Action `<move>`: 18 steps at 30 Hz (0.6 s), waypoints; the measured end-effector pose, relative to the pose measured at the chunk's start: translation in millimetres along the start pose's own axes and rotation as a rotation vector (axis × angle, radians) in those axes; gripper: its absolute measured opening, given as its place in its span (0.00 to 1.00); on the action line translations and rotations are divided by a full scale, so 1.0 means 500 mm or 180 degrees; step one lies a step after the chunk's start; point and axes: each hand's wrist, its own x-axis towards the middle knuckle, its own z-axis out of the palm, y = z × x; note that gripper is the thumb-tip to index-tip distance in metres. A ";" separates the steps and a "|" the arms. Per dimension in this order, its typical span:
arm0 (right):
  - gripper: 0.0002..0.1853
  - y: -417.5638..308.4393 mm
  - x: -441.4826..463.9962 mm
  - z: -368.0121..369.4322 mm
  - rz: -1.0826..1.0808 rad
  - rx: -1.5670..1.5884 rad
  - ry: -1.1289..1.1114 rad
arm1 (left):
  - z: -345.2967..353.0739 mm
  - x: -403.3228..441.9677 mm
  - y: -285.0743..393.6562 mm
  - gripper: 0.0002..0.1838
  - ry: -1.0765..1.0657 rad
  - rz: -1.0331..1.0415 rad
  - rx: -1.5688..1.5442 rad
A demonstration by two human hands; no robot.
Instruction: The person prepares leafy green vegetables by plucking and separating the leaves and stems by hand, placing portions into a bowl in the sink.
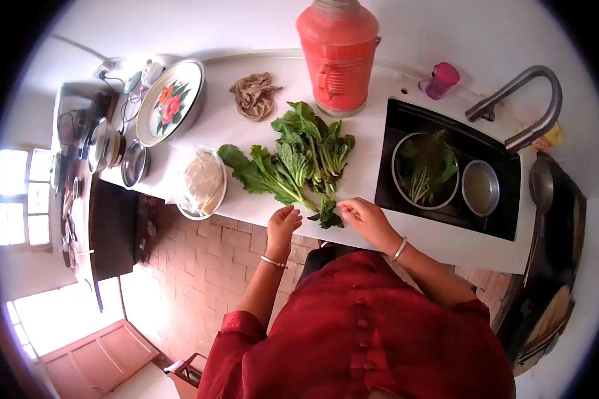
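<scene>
Leafy greens (299, 153) lie in a loose pile on the white counter (246, 206), their stems pointing toward me. My left hand (284, 226) is at the counter's front edge, just below the stems, with its fingers curled; whether it holds anything is too small to tell. My right hand (361, 216) is beside a small dark green leaf (326, 211) at the pile's near end. Its thumb and fingers are bent close to that leaf, and a grip on it cannot be made out.
A black sink (502, 223) at the right holds a bowl of greens (424, 169) and a metal bowl (480, 188) under a curved faucet (558, 100). A red thermos (339, 63), brown cloth (254, 96), pink cup (442, 81), flowered basin (172, 103) and bagged white bowl (203, 183) surround the pile.
</scene>
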 end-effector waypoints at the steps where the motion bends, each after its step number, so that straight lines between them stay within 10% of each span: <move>1: 0.12 -0.006 0.019 0.022 -0.0006 -0.0016 -0.0025 | -0.004 0.013 -0.003 0.21 0.0013 -0.0001 -0.0028; 11: 0.17 0.032 0.134 0.166 0.0000 -0.1428 -0.0313 | -0.011 0.111 -0.039 0.14 -0.0339 -0.0754 -0.1550; 18: 0.18 0.038 0.150 0.158 0.0459 -0.1049 -0.0555 | -0.012 0.072 0.015 0.10 -0.0539 -0.0474 -0.0909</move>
